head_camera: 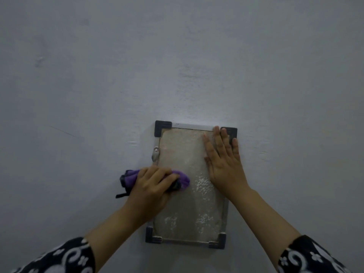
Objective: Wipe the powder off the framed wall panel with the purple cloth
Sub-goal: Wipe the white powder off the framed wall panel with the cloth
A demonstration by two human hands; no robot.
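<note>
A framed wall panel (181, 154) hangs on the grey wall, with a thin metal frame and dark plastic corner pieces. White powder (202, 184) speckles its middle and lower surface. My left hand (151, 186) grips a bunched purple cloth (183, 179) with dark edging and presses it against the panel's left side at mid height. My right hand (224, 160) lies flat, fingers spread, on the panel's upper right part, its fingertips reaching the top right corner piece.
A small metal clip (155, 153) sits on the frame's left edge just above the cloth. The bare grey wall (177, 56) surrounds the panel on all sides. Black-and-white patterned sleeves (65, 257) cover both forearms near the bottom corners.
</note>
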